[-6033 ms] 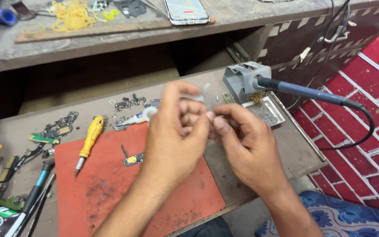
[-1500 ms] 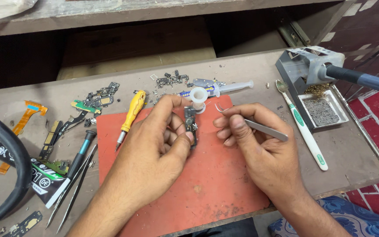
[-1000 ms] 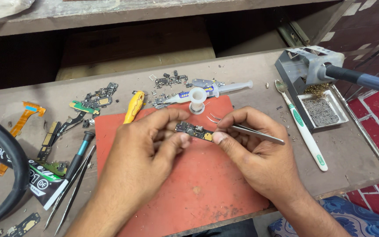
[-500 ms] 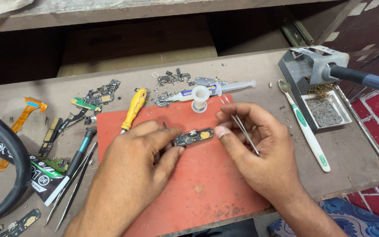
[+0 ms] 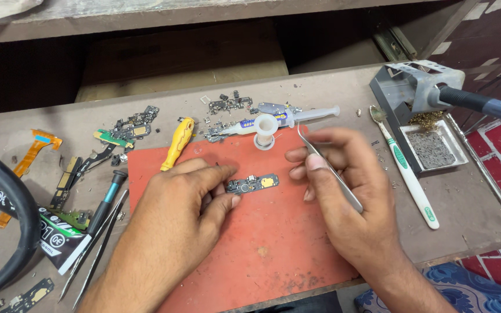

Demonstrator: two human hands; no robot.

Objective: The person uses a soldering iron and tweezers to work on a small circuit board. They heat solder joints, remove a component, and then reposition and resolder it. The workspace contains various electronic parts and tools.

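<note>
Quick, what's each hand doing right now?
Left hand: fingertips pinning the small circuit board on the red mat.
Right hand: closed on metal tweezers.

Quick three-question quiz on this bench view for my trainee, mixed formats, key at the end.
1. True or false: the small circuit board lies on the red mat.
2. Which hand holds the tweezers? A) left hand B) right hand C) neither
3. Fill in: the yellow-handled screwdriver lies at the mat's upper ____ corner in the picture.

Key: 1 true; 2 B; 3 left.
</note>
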